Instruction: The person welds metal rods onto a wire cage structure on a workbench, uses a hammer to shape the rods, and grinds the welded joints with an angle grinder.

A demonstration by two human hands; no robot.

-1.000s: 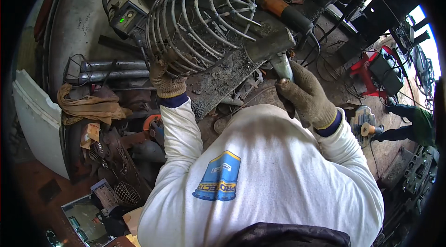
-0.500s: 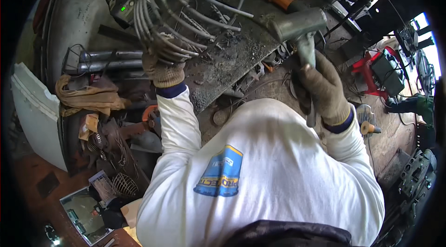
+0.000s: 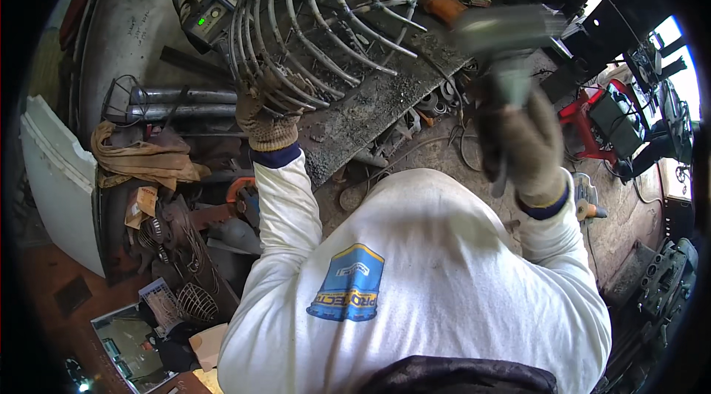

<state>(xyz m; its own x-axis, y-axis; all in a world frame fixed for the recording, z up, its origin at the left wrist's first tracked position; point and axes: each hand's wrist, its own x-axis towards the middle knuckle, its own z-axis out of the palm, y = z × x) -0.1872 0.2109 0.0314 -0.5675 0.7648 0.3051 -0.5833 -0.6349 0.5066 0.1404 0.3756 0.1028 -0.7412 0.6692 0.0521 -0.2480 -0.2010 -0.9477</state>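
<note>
A cage-like frame of curved metal rods rests on a dark, grit-covered workbench. Its rods spread from a joint at the far right end. My left hand, in a knitted work glove, is closed around the rod ends at the near left of the frame; some fingers are hidden behind the rods. To the right of the bench, my gloved right hand grips a hammer by its handle. The hammer's thick cylindrical head is raised above the hand and smeared by motion.
An orange angle grinder lies behind the frame. A box-shaped machine with a lit green display stands at the far left, with metal pipes and a brown cloth nearer. A red stand is on the right.
The hammer has moved slightly right and is now blurred. The rod frame has shifted a little right and down in view, with my left hand still gripping it.
</note>
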